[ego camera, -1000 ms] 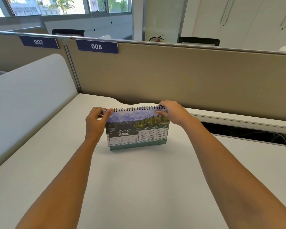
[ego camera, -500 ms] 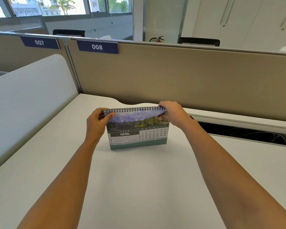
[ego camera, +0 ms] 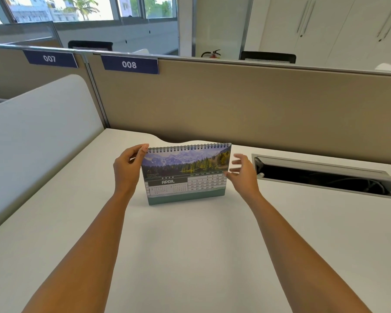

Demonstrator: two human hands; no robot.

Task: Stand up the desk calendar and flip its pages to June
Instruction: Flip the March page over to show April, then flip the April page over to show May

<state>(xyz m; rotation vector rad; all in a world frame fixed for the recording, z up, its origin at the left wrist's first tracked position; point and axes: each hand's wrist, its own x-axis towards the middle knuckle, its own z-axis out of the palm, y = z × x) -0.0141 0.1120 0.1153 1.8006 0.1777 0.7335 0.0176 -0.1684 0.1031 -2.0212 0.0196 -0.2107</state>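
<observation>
The desk calendar (ego camera: pixel 185 175) stands upright on the white desk (ego camera: pixel 190 256), spiral binding on top. Its front page reads APRIL under a photo of mountains and a lake. My left hand (ego camera: pixel 128 170) pinches the calendar's top left corner at the binding, thumb in front. My right hand (ego camera: pixel 243 173) hovers just off the right edge, fingers spread, holding nothing; its fingertips are close to the page edge.
A beige partition (ego camera: pixel 257 114) with labels 007 and 008 closes the back of the desk. A white side divider (ego camera: pixel 36 136) runs along the left. An open cable tray (ego camera: pixel 321 177) is sunk into the desk to the right of the calendar.
My right hand has let go of the top right corner of the calendar and dropped to beside its right edge, fingers now spread. The left hand keeps its hold.
</observation>
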